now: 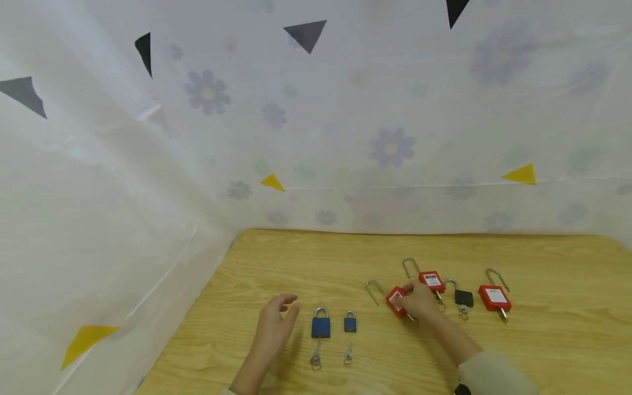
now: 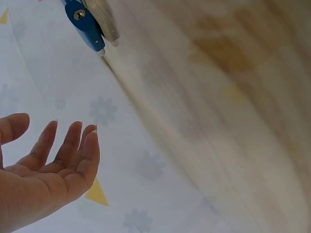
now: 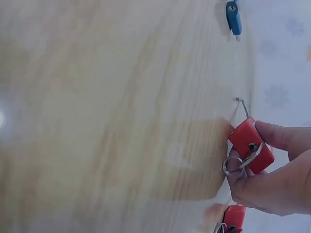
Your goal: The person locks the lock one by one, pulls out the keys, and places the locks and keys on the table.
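My right hand (image 1: pixel 419 300) pinches a red padlock (image 1: pixel 395 302) between thumb and fingers. Its long shackle stands open toward the upper left. In the right wrist view, a key with a ring (image 3: pixel 233 165) sits at the keyhole of this red padlock (image 3: pixel 250 141). My left hand (image 1: pixel 273 323) hovers over the table with relaxed fingers, holding nothing. Just right of it lies a larger blue padlock (image 1: pixel 321 327), its shackle closed, with a smaller blue padlock (image 1: pixel 350 324) beside it. The left wrist view shows the left hand (image 2: pixel 53 170) palm up and apart from the blue padlock (image 2: pixel 85 24).
Loose keys (image 1: pixel 315 359) and a second key set (image 1: pixel 348 355) lie below the blue padlocks. Right of my right hand are another red padlock (image 1: pixel 432 281), a black padlock (image 1: pixel 463 298) and a third red padlock (image 1: pixel 495 298), all unlatched. A flowered curtain (image 1: pixel 345 137) borders the wooden table (image 1: pixel 237 274).
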`<state>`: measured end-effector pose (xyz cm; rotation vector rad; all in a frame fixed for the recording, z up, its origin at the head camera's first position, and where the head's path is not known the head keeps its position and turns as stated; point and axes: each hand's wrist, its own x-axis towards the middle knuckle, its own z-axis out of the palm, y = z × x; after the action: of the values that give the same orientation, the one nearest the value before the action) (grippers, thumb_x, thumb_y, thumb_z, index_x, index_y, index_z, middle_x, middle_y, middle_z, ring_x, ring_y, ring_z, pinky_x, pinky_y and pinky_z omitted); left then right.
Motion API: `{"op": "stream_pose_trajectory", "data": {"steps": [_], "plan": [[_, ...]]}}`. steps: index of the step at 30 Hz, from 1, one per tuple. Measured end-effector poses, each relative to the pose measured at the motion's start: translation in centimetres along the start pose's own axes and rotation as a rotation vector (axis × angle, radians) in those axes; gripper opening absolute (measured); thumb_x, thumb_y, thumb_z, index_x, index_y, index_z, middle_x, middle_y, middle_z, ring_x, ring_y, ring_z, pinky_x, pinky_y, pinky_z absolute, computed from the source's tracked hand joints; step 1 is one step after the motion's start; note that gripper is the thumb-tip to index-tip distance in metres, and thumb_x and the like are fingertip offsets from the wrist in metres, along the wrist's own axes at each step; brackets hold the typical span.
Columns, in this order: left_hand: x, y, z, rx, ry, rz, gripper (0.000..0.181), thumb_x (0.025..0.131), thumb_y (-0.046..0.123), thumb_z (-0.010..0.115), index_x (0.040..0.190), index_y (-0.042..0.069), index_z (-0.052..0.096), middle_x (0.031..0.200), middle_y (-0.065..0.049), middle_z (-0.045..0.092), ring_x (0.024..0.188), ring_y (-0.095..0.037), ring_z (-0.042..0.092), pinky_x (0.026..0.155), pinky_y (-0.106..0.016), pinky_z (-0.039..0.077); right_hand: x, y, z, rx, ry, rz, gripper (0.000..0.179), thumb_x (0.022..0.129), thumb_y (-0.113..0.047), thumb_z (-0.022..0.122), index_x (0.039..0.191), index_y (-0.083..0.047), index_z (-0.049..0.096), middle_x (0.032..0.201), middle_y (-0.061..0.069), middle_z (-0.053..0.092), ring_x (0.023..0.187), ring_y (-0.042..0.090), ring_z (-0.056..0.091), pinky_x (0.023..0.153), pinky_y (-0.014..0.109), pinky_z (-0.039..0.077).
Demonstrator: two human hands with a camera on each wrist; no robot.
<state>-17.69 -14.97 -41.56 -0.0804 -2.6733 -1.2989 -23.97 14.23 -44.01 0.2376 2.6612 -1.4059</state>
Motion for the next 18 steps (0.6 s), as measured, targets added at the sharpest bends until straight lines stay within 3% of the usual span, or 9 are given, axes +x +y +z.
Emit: {"op": "stream_pose_trajectory", "data": {"steps": [5, 12, 15, 18], "plan": [[0.0, 0.2, 0.2, -0.006, -0.015, 0.003, 0.027, 0.092, 0.014, 0.056, 0.111, -0.003, 0.059, 0.113, -0.021, 0.062, 0.099, -0.034, 0.057, 0.076, -0.041, 0.052, -0.8, 0.1, 0.0, 0.224, -0.012, 0.099, 0.042, 0.08, -0.003, 0.066, 0.114, 0.014, 0.048, 0.107, 0.029, 0.054, 0.092, 0.03, 0.057, 0.068, 0.027, 0.049], [0.6, 1.8, 1.0, -0.022, -0.042, 0.078, 0.026, 0.093, 0.016, 0.055, 0.111, -0.002, 0.061, 0.114, -0.02, 0.062, 0.099, -0.034, 0.057, 0.078, -0.041, 0.052, -2.5, 0.0, -1.1, 0.491, -0.132, 0.181, 0.072, 0.087, -0.016, 0.064, 0.137, 0.016, 0.023, 0.138, 0.035, 0.031, 0.12, 0.037, 0.043, 0.094, 0.036, 0.044], [0.8, 3.2, 1.4, -0.044, -0.08, 0.11, 0.028, 0.093, 0.017, 0.054, 0.113, -0.002, 0.06, 0.116, -0.02, 0.061, 0.101, -0.034, 0.056, 0.079, -0.043, 0.052, -3.5, -0.3, -1.6, 0.587, -0.174, 0.219, 0.079, 0.087, -0.017, 0.065, 0.138, 0.017, 0.016, 0.138, 0.034, 0.03, 0.112, 0.029, 0.05, 0.091, 0.031, 0.046], [1.1, 4.9, 2.0, -0.065, -0.121, 0.127, 0.03, 0.095, 0.018, 0.052, 0.115, -0.003, 0.059, 0.118, -0.02, 0.06, 0.103, -0.033, 0.056, 0.081, -0.044, 0.051, -4.5, -0.7, -1.7, 0.644, -0.185, 0.24, 0.075, 0.086, -0.016, 0.066, 0.137, 0.016, 0.021, 0.127, 0.026, 0.044, 0.093, 0.015, 0.056, 0.078, 0.023, 0.048]]}}
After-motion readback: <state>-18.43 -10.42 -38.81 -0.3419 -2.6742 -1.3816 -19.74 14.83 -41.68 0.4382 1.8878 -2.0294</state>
